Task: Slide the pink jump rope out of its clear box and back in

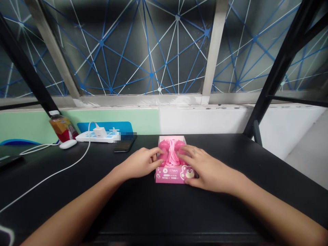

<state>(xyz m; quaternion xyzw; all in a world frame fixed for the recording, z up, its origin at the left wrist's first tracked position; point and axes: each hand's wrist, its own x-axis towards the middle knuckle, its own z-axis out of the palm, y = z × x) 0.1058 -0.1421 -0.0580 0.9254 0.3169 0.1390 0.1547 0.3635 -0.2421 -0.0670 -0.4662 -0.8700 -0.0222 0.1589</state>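
A pink cardboard box (169, 175) with a cartoon bear on its front stands on the black desk, its upper part exposed. In it lies a pink jump rope (173, 153), its cord bundled in the middle and a translucent handle at either side. My left hand (140, 162) reaches over the box's left side, thumb and index finger closed on the left handle. From the right, my right hand (205, 167) has its fingers over the right handle while its thumb presses the lower front corner of the box. The fingertips partly cover both handles.
Left on the black desk (128, 208) are a dark phone (125, 143), a white power strip (84, 137) with a charger (99, 132), a white mouse (68, 144) and a drink bottle (61, 126). A white cable (64, 169) crosses the desk. Black frame posts (274, 73) rise at both sides.
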